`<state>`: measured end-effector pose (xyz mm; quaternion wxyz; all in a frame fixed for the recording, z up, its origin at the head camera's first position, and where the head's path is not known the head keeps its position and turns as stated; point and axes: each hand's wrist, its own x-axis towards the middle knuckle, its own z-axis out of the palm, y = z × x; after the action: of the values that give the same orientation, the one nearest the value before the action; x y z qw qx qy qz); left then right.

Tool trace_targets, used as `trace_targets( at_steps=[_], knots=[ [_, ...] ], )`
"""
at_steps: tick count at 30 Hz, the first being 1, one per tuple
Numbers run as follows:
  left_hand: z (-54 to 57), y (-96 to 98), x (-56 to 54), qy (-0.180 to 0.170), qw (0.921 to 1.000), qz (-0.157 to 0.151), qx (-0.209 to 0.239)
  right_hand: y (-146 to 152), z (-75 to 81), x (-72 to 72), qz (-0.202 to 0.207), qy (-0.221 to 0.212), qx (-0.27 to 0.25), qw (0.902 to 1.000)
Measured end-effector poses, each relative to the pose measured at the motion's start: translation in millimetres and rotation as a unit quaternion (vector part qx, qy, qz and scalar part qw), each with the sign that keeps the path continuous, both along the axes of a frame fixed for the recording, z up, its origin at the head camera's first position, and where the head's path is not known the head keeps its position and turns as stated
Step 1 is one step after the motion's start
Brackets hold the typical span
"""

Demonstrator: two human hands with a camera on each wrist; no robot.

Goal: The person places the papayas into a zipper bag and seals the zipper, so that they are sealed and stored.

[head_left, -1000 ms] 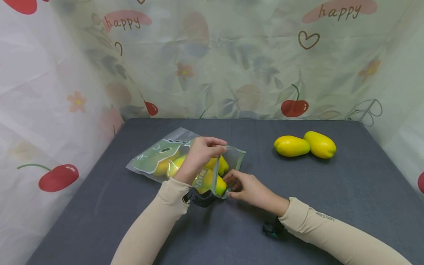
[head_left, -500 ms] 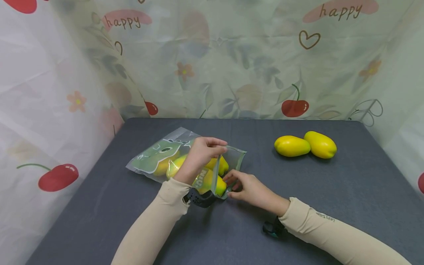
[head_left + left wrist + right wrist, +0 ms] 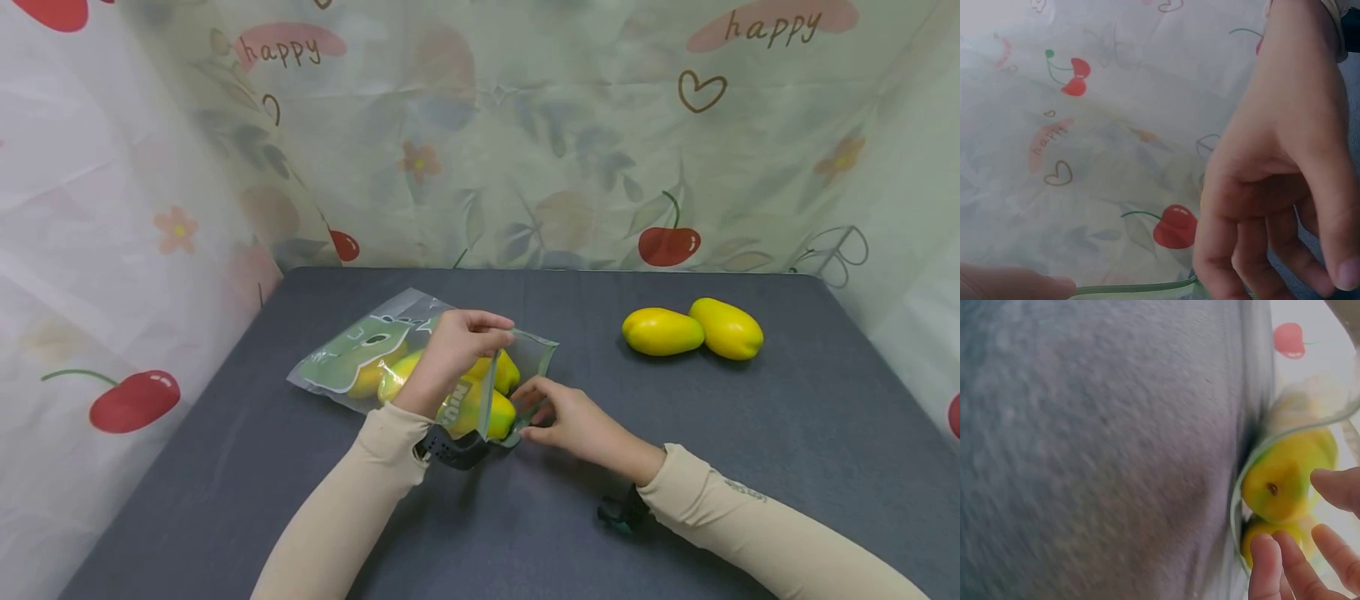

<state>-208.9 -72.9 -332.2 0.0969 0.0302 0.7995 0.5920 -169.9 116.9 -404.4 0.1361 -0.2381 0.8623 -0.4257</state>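
A clear plastic bag [image 3: 341, 358] with a green cartoon print lies on the table, its mouth facing right. Several yellow mangoes [image 3: 480, 412] are inside it. My left hand [image 3: 450, 354] pinches the upper edge of the mouth between thumb and fingers, holding it raised. Just outside the mouth is my right hand [image 3: 573, 421], its bent fingers spread apart and nothing between them. In the right wrist view its fingertips overlap the nearest mango [image 3: 1275, 487], behind the curved bag rim [image 3: 1238, 494]. The left forearm partly hides the bag.
Two loose mangoes touch each other at the back right, one mango [image 3: 662, 332] lying flat and the other mango [image 3: 726, 329] slanted. The dark grey table [image 3: 225, 483] ends at a printed curtain [image 3: 495, 167] behind and at the sides.
My right hand has drawn back slightly to the right from the bag mouth. The left hand keeps its hold on the edge, and the loose mangoes have not moved.
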Motion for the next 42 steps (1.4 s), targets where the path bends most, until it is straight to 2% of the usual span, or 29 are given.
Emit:
trace_targets(
  at_steps=[5,11,16,21,27,34,38,42],
  knots=[
    [-1.0,-0.3,-0.4,0.0,1.0,-0.001,-0.001,8,8.2,-1.6,-0.012,-0.008,-0.012,0.9998],
    [-2.0,0.2,-0.8,0.006,1.0,0.001,0.001,21,17.4,-4.4,-0.028,0.008,-0.026,0.9992],
    [-1.4,0.8,-0.8,0.005,1.0,0.004,-0.001,32,28.0,-6.9,-0.056,0.01,-0.027,0.998],
    [-1.8,1.4,-1.6,0.007,1.0,0.007,0.001,46,36.9,-10.6,-0.084,0.032,-0.02,0.9957],
    [-2.8,-0.3,-0.7,0.003,1.0,0.001,0.007,67,46.2,-18.5,-0.127,0.067,-0.026,0.9894],
    [-3.4,-0.4,0.2,0.001,1.0,-0.001,0.006,97,56.5,-27.8,-0.176,0.089,-0.066,0.9782],
    [-3.3,0.0,-0.1,0.002,1.0,0.0,0.006,112,57.1,-33.2,-0.202,0.111,-0.08,0.9698],
    [-3.2,-0.1,0.3,0.002,1.0,0.0,0.006,125,51.4,-41.5,-0.222,0.129,-0.081,0.963]
  ],
)
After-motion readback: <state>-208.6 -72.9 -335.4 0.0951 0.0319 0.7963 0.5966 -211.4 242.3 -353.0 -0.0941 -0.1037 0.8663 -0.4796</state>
